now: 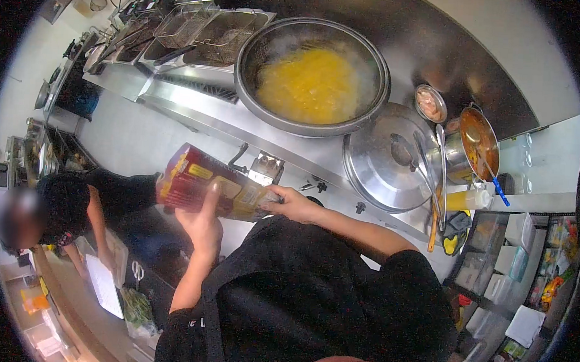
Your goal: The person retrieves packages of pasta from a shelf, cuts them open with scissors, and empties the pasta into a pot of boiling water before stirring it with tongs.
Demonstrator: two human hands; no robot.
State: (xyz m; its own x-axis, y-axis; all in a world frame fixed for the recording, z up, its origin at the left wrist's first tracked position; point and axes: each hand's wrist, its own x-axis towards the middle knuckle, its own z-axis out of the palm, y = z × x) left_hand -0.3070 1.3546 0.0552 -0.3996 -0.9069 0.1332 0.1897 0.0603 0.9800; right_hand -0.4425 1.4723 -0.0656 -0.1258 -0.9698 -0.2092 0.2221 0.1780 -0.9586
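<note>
A red and purple printed packet, seemingly a pasta packet (196,177), is held above the floor in front of the cooker. My left hand (200,229) grips it from below, thumb up along its face. At its right end, the fingers of my right hand (295,206) pinch the wrapper. Beyond the packet stands a large round pot (243,88) with steaming, yellow contents. To the pot's right lies a big metal lid (371,165), with a ladle (402,150) and tongs (441,158) resting on it.
Deep fryers with baskets (222,39) line the counter at the left. A pot of orange-red sauce (479,141) holds a blue-handled utensil; a small bowl (430,103) of pinkish pieces sits nearby. Another person (75,204) bends over a worktop with a white board (104,286). Shelves stand at right.
</note>
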